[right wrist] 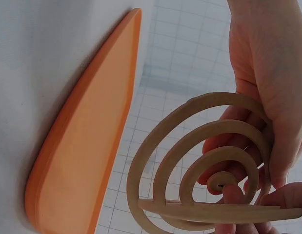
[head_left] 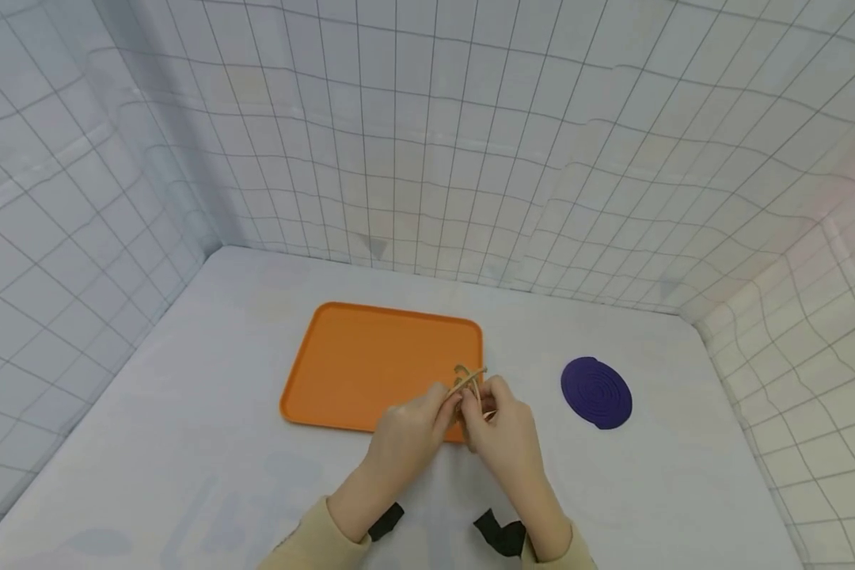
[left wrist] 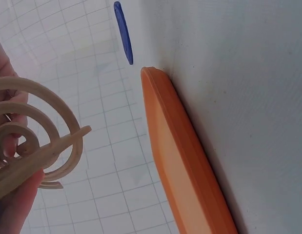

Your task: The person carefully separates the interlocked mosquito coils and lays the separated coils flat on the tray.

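Both hands meet over the near right corner of the orange tray. Between them is a tan spiral piece, its thin rings spread apart and crossed by a straight bar. My left hand grips it from the left, thumb along the bar. From the other side, my right hand pinches the same piece, its fingers reaching in among the inner rings. In the left wrist view the spiral piece stands in front of the left thumb. The fingers partly hide its centre.
A flat purple spiral disc lies on the white table, right of the tray. Black straps show near the wrists. White walls with a dark grid enclose the table at the back and sides.
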A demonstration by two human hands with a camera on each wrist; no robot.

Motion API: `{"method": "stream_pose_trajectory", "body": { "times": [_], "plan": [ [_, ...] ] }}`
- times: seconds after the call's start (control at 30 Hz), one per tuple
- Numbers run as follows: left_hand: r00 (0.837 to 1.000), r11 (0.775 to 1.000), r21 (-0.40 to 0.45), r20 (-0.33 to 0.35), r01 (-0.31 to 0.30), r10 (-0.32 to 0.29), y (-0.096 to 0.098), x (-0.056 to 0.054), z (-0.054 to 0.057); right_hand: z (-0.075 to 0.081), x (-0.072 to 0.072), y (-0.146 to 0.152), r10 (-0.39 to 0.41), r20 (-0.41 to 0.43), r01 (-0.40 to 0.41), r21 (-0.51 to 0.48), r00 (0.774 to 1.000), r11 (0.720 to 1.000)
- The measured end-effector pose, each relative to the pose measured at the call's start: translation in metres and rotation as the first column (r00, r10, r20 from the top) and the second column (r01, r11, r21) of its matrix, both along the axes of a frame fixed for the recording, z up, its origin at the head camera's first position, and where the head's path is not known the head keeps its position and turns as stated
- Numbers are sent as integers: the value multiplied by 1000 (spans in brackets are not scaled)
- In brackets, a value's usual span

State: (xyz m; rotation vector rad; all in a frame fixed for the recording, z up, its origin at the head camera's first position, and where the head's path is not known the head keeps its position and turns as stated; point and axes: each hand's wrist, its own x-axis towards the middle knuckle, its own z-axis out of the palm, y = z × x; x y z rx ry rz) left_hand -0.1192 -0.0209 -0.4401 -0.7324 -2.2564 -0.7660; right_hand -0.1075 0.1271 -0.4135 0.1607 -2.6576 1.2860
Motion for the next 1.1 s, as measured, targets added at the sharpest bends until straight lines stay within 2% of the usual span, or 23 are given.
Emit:
{"method": "stream_pose_trajectory", "body": {
  "times": [0.13,0.2,0.3,0.4,0.47,0.53,0.6,0.7,0.77,0.87,0.97,1.1],
  "plan": [
    [991,997,34,114,64,-67,-3,1,1,-5,-2,1,29,-171,-13,94,985,995],
    [984,997,47,164,68,-75,-4,2,2,-8,-3,1,49,-210,-27,109,976,994],
    [971,998,53,233,46,-57,-6,4,4,-9,-3,2,64,-199,-45,95,978,994],
    [963,998,59,268,-8,-8,-7,6,6,-10,-3,2,73,-130,-67,48,989,997],
    [965,997,70,263,-45,25,-6,7,6,-11,-2,0,64,-116,-60,39,991,997],
    [970,995,71,237,-74,55,-6,7,7,-13,-1,-3,40,-146,-33,50,989,998],
    [975,992,84,207,-94,75,-5,6,7,-17,-1,-7,2,-232,21,98,973,995],
    [978,988,97,183,-119,100,-2,5,5,-21,-1,-11,-39,-386,108,159,922,981],
    [974,985,113,202,-132,107,0,4,4,-23,-2,-13,-40,-449,131,174,892,976],
    [955,979,149,281,-140,94,0,3,3,-24,-3,-15,-23,-492,128,181,870,975],
    [926,972,183,370,-144,68,-2,2,4,-23,-6,-13,-15,-512,135,199,859,971],
    [899,975,167,434,-149,63,-5,2,7,-21,-9,-10,4,-516,131,226,856,965]
  ]
}}
